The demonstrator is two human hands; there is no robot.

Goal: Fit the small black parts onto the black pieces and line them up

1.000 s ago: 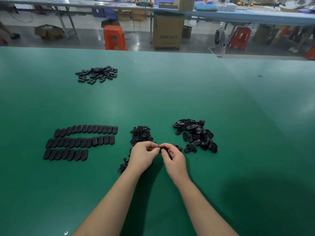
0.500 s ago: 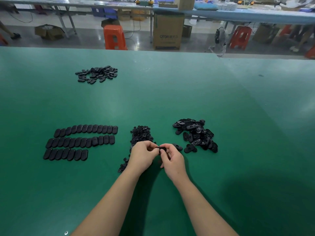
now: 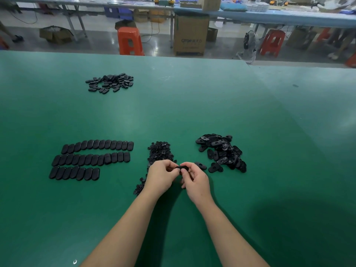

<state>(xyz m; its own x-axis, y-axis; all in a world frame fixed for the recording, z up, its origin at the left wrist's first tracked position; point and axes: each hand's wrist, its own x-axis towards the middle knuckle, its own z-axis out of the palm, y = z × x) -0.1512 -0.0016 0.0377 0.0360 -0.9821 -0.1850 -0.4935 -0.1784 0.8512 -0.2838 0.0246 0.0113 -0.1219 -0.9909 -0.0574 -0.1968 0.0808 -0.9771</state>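
Green work table (image 3: pixel 192 105): fills most of the frame.

Left hand (image 3: pixel 160 176), lower centre: fingers curled, pinching one end of a black oval plastic piece (image 3: pixel 182 168). Right hand (image 3: pixel 195 180), just beside it: fingers curled, pinching the other end. Piece held between both hands, just above the table. Whether a small part sits on it cannot be told.

Heap of small black round parts (image 3: pixel 159 151): centre, just above and left of the left hand, trailing down beside the wrist.

Heap of loose black oval pieces (image 3: pixel 221 153): right of centre, near the right hand.

Three rows of black oval pieces laid side by side (image 3: pixel 92 158): left of centre.

Scattered pile of black oval pieces (image 3: pixel 110 82): upper left, well apart.

Orange plastic stool (image 3: pixel 130 41): top, beyond the table edge.
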